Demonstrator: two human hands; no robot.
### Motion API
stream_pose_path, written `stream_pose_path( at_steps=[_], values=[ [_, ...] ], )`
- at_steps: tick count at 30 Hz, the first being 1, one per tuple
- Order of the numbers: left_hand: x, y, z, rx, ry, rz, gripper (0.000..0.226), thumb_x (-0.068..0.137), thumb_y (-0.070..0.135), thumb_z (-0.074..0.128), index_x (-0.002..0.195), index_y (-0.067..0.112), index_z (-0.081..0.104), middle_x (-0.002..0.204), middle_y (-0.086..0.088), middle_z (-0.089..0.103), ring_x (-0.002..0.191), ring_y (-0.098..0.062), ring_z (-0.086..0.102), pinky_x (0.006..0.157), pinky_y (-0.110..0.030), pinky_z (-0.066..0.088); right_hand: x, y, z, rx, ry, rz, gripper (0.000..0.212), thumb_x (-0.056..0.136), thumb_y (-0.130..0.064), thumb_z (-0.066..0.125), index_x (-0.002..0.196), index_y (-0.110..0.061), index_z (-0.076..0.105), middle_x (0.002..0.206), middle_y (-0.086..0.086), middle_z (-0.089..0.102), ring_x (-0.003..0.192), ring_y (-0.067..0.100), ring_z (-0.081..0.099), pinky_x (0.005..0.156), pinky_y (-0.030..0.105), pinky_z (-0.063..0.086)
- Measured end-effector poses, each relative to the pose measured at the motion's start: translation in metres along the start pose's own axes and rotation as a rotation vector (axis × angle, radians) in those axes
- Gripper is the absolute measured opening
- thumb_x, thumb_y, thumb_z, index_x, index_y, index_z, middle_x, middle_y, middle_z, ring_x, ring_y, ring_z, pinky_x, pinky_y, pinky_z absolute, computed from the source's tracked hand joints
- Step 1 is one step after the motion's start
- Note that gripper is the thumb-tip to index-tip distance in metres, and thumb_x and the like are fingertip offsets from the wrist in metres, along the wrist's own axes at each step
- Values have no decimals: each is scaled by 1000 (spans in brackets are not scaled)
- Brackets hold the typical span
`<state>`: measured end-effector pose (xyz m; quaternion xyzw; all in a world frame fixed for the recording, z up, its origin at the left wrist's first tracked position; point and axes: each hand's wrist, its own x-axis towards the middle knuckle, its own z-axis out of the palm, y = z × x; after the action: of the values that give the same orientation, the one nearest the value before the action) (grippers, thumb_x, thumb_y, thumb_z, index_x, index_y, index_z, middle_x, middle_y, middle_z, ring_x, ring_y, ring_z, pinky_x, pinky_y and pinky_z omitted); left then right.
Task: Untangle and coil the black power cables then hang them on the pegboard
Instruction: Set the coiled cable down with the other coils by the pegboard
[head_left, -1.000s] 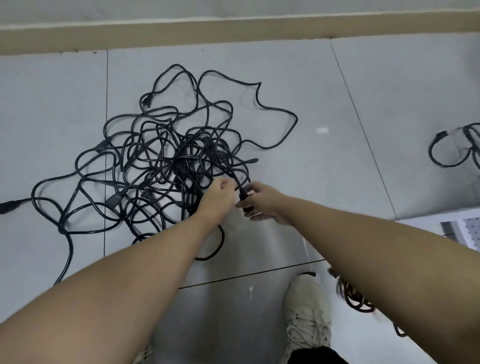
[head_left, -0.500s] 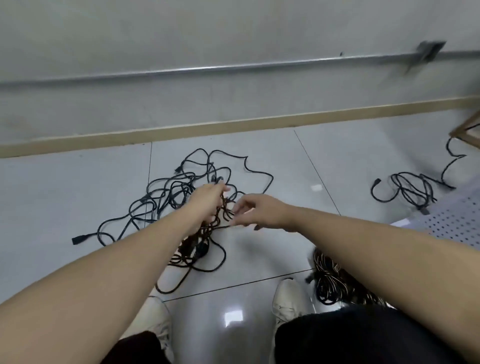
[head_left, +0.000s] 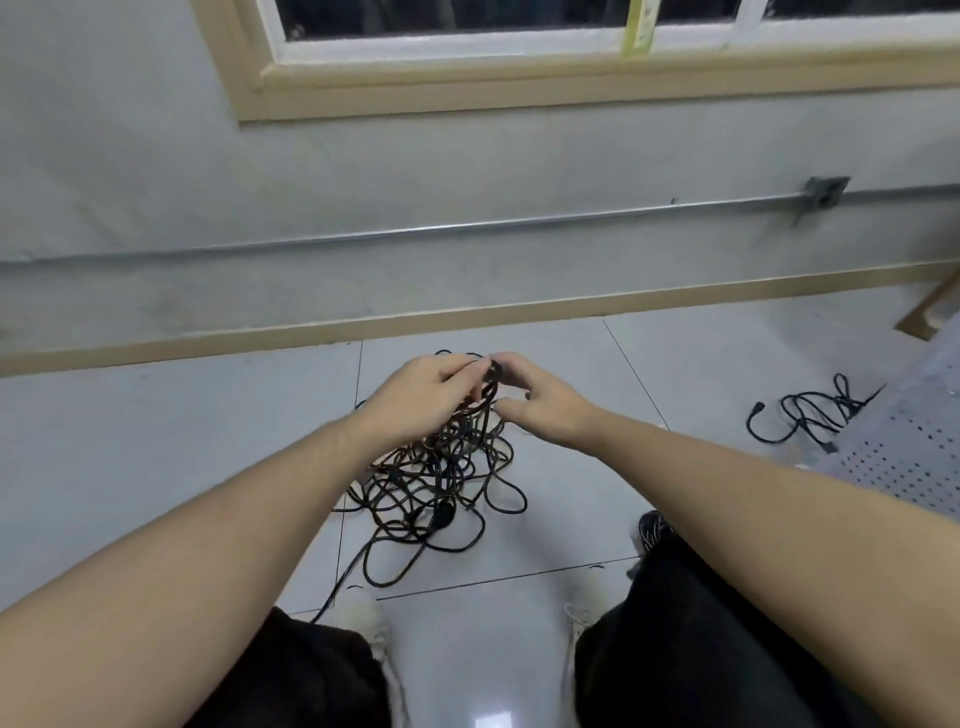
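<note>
Both hands up at the top of a lifted cable tangle.

Left hand (head_left: 421, 402) curled round a bunch of strands at the top of the black power cables (head_left: 441, 478), fingers (head_left: 462, 375) closed over them; right hand (head_left: 540, 408) at 3 o'clock of it, thumb and forefinger pinching a dark plug end (head_left: 496, 370) right between the two hands. Tangle hanging from the fingers toward 6 o'clock, lower loops spread on the tiled floor (head_left: 156, 441). Second cable bundle (head_left: 810, 415) well apart at 3 o'clock, beside the perforated pegboard (head_left: 914, 457). Yellow-green label (head_left: 640, 26) on the window frame at 12 o'clock, writing too small to read.
</note>
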<state>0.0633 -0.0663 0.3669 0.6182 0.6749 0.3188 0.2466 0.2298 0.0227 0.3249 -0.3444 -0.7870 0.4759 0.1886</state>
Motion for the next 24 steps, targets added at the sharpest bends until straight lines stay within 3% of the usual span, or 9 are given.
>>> stream_pose_path(
  at_steps=[3, 6, 8, 11, 16, 18, 21, 24],
  values=[
    [-10, -1, -8, -145, 67, 18, 41, 108, 36, 47, 79, 15, 67, 49, 12, 40, 46, -5, 34, 48, -23, 27, -2, -4, 5, -52, 8, 14, 15, 96, -20, 66, 106, -9, 67, 89, 2, 63, 82, 14, 55, 78, 28, 43],
    [-15, -12, -10, -302, 120, 1, 41, 108, 40, 46, 79, 22, 68, 54, 10, 32, 50, -12, 27, 45, -24, 22, -6, -6, 2, -42, 18, 35, 22, 99, -29, 64, 81, -18, 70, 72, -2, 66, 64, 11, 48, 65, 28, 40],
    [-16, -18, -10, -435, 161, -47, 42, 108, 42, 44, 80, 23, 67, 58, 8, 31, 49, -10, 23, 44, -23, 19, -7, -8, -1, 97, 73, 70, 20, 99, -29, 64, 84, -19, 71, 67, -9, 66, 57, 7, 50, 62, 24, 46],
    [-14, -26, -9, -645, 201, -124, 38, 109, 39, 42, 85, 18, 63, 61, 5, 31, 48, -9, 20, 41, -19, 18, -5, -2, -12, 388, 206, 169, 16, 100, -25, 63, 94, -13, 72, 61, 2, 55, 60, 20, 64, 69, 30, 56],
    [-7, -43, -9, -783, 194, -156, 28, 107, 8, 39, 108, 15, 66, 63, 0, 50, 51, -13, 34, 53, -27, 27, -6, 16, -27, 451, 324, 289, 21, 102, -29, 60, 104, -10, 70, 61, -1, 49, 57, 22, 63, 80, 47, 58],
    [-5, -49, -10, -676, 103, -172, 30, 107, 12, 36, 111, 19, 65, 60, -3, 50, 52, -16, 38, 58, -33, 29, -5, 18, -27, 427, 342, 279, 22, 101, -30, 60, 107, -11, 70, 64, -1, 48, 52, 18, 57, 73, 42, 54],
    [-8, -41, -8, -496, -171, -271, 46, 108, 47, 30, 117, 19, 64, 59, -5, 52, 55, -19, 49, 62, -32, 39, -6, 11, -22, 274, 362, 196, 19, 101, -32, 61, 106, -17, 71, 74, -2, 53, 50, 12, 52, 62, 26, 48],
    [-15, -24, 2, -336, -400, -401, 51, 101, 65, 38, 125, 26, 59, 75, -11, 70, 59, -26, 63, 60, -29, 52, -6, -3, -12, 174, 380, 41, 9, 100, -30, 63, 99, -24, 71, 81, -11, 62, 62, 8, 54, 63, 20, 49]
  ],
)
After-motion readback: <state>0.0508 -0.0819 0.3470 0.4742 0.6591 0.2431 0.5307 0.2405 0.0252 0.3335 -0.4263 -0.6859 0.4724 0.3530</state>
